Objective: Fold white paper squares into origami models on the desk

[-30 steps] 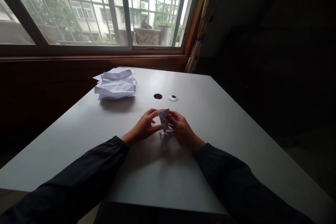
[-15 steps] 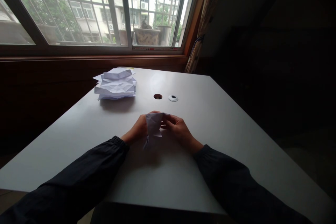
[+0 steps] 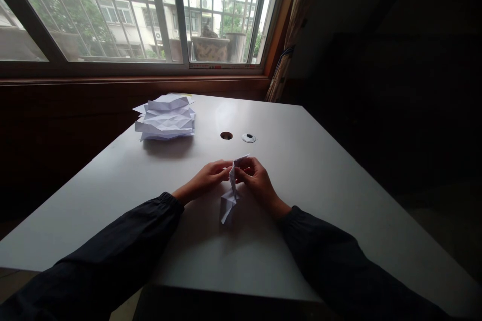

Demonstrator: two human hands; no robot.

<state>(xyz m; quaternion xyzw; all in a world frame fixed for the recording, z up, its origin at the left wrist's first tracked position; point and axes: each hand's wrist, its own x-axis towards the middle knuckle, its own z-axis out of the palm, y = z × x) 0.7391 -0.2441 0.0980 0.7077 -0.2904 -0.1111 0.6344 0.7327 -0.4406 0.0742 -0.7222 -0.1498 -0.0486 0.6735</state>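
Fingers [image 3: 222, 166] of our left hand [image 3: 203, 178] and right hand [image 3: 256, 178] pinch a light, soft folded white paper figure [image 3: 228, 208] by its top fold, over the white tabletop [image 3: 301, 170].

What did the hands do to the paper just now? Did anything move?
The folded paper moved back rightward and turned edge-on, its lower end hanging lower than before. The left hand and right hand both still pinch its top. The paper stack stayed where it was.

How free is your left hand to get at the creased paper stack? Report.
Probably yes: no object shows between the left hand and the creased paper stack on the white table, though that hand is pinching the folded paper.
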